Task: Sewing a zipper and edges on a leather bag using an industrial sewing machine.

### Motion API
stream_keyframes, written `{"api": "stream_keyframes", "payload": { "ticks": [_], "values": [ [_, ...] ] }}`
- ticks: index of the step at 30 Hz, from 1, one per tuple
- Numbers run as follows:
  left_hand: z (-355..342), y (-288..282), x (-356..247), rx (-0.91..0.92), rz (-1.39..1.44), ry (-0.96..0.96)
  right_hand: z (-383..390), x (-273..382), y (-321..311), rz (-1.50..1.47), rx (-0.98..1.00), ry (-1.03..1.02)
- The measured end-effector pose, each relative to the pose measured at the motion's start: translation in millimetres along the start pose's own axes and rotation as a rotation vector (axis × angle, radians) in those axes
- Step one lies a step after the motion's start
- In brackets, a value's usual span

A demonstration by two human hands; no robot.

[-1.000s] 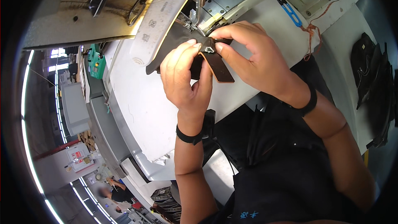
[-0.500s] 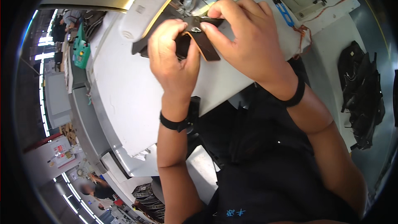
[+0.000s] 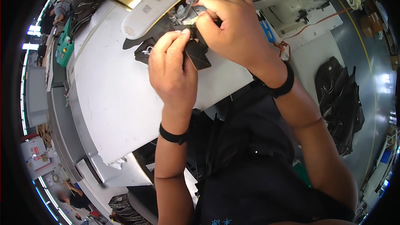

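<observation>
My left hand (image 3: 171,68) is closed on a dark leather-like piece (image 3: 197,56), pinching it between thumb and fingers just in front of a sewing machine's needle area. The piece has a pale brown edge and hangs towards me. My right hand (image 3: 233,31) is beside the machine's metal presser parts (image 3: 181,13), its thumb and fingers pinched together. What those fingers hold, if anything, is hidden. More dark material (image 3: 142,52), with a loose white thread on it, lies on the white table left of my left hand.
The sewing machine arm (image 3: 162,2) overhangs the white table (image 3: 121,104). Blue thread snips (image 3: 267,29) and an orange cord (image 3: 286,49) lie right of my right hand. A pile of black pieces (image 3: 339,104) is further right. Another person (image 3: 78,200) is at the lower left.
My right hand has left the dark piece and moved up to the machine's metal parts. My left hand keeps the piece, now turned and slightly lower. The whole view has shifted.
</observation>
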State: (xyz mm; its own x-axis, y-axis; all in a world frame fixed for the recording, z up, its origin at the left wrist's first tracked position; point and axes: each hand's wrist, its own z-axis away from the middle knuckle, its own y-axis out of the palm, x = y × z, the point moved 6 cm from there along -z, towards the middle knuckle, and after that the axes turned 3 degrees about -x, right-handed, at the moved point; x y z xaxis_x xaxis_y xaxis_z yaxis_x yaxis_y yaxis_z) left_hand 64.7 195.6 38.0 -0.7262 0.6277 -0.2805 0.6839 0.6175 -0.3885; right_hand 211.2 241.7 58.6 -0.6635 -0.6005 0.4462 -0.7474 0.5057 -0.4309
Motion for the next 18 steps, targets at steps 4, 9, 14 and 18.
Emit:
{"api": "stream_keyframes", "payload": {
  "ticks": [4,9,14,18],
  "values": [
    [2.7,2.0,3.9,-0.02,0.034,-0.003,-8.1,-18.5,9.1,-0.602,0.088,0.301],
    [4.5,3.6,5.5,-0.025,0.036,-0.019,-2.9,-18.2,12.1,-0.561,0.246,0.223],
    [5.3,4.6,2.5,-0.075,0.019,-0.028,-6.2,-13.7,13.6,-0.427,0.27,0.074],
    [5.0,5.8,2.9,-0.069,0.023,-0.051,-7.6,-15.7,13.6,-0.426,0.32,0.126]
  ]
}}
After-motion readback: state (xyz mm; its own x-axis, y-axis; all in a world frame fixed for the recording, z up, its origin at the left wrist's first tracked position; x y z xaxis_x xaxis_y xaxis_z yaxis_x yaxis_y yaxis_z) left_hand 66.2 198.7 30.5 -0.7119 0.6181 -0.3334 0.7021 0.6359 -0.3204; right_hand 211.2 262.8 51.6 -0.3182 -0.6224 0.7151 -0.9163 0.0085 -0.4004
